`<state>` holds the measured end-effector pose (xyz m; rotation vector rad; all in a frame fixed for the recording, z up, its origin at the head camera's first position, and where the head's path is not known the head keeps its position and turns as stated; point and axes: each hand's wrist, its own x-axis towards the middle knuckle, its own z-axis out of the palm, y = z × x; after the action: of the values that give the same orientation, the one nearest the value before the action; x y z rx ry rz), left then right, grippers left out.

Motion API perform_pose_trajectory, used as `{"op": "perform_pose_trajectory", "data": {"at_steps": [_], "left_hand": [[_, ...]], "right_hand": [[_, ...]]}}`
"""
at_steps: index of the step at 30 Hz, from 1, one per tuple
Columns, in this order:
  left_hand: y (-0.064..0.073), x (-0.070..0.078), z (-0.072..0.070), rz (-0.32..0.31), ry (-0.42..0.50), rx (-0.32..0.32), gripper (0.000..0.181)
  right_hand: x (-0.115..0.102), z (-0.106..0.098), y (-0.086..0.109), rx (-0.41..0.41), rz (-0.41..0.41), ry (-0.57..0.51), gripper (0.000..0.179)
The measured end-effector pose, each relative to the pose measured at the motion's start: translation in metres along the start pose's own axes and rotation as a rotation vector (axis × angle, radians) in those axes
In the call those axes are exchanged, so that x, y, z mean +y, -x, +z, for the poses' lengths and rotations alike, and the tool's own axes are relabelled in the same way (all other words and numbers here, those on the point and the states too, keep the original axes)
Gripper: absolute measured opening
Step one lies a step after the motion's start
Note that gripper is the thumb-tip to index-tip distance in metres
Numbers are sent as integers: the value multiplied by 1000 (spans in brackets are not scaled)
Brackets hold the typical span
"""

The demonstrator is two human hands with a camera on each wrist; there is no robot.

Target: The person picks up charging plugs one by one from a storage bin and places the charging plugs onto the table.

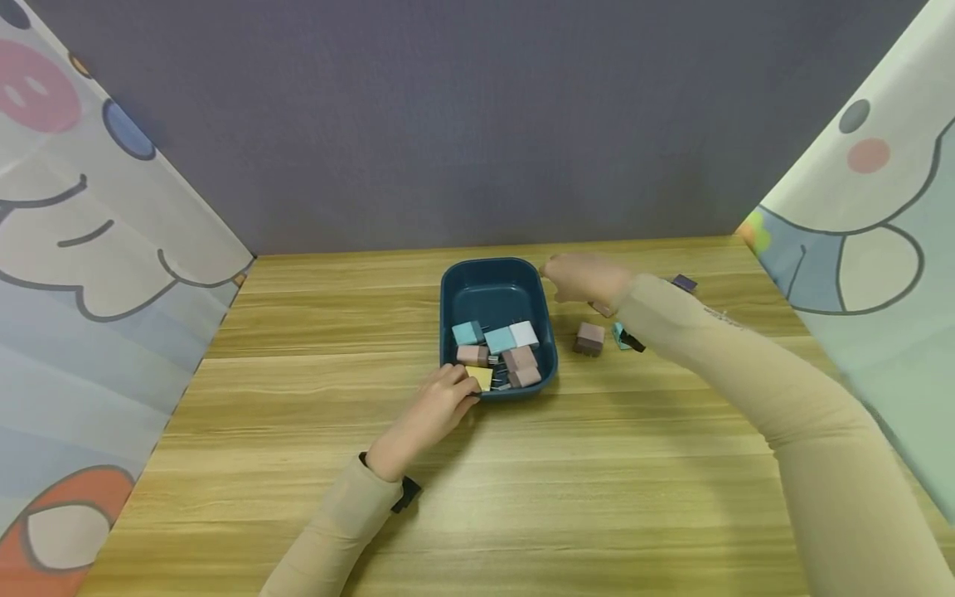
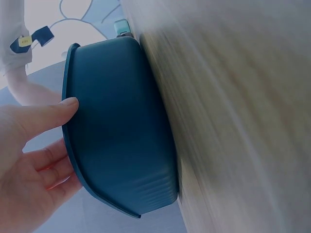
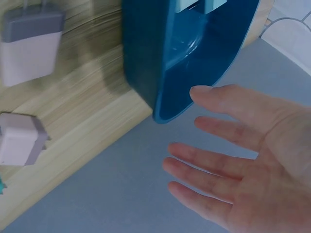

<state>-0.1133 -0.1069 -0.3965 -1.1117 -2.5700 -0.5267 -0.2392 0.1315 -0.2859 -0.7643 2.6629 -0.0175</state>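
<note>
A dark teal plastic bin (image 1: pixel 492 298) stands on the table with several plug adapters in its near half: turquoise (image 1: pixel 500 340), white (image 1: pixel 525 334), pink (image 1: pixel 518 358) and yellow (image 1: pixel 481 378). My left hand (image 1: pixel 440 398) grips the bin's near left rim; in the left wrist view the thumb (image 2: pixel 58 114) lies on the outer wall and the other fingers reach behind the rim. Beside the bin's far right corner is my right hand (image 1: pixel 582 275). In the right wrist view its fingers (image 3: pixel 209 165) are spread, with nothing held.
Right of the bin lie a pink and brown adapter (image 1: pixel 589 338), a turquoise one (image 1: pixel 622 336), another pink one (image 1: pixel 602 308) partly hidden by the right hand, and a dark purple one (image 1: pixel 684 283). A grey panel (image 1: pixel 477 124) rises behind the wooden table (image 1: pixel 336 332).
</note>
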Motion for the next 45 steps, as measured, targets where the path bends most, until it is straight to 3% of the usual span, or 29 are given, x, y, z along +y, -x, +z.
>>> {"op": "perform_pose_trajectory", "data": {"at_steps": [9,17,26,45], "left_hand": [[0,-2,1,13,-1,23,8],[0,-2,0,15,6,19,9],[0,-2,0,27,10,38,11],[0,-1,1,5,7,8,8]], "right_hand": [[-22,-1,-21,-37,3,78,44],[-41,-1,-33,-111,3,69,44],[-60,6,-49,-106,-35,128,43],[-83,25,-75,-95,-84,89,47]]}}
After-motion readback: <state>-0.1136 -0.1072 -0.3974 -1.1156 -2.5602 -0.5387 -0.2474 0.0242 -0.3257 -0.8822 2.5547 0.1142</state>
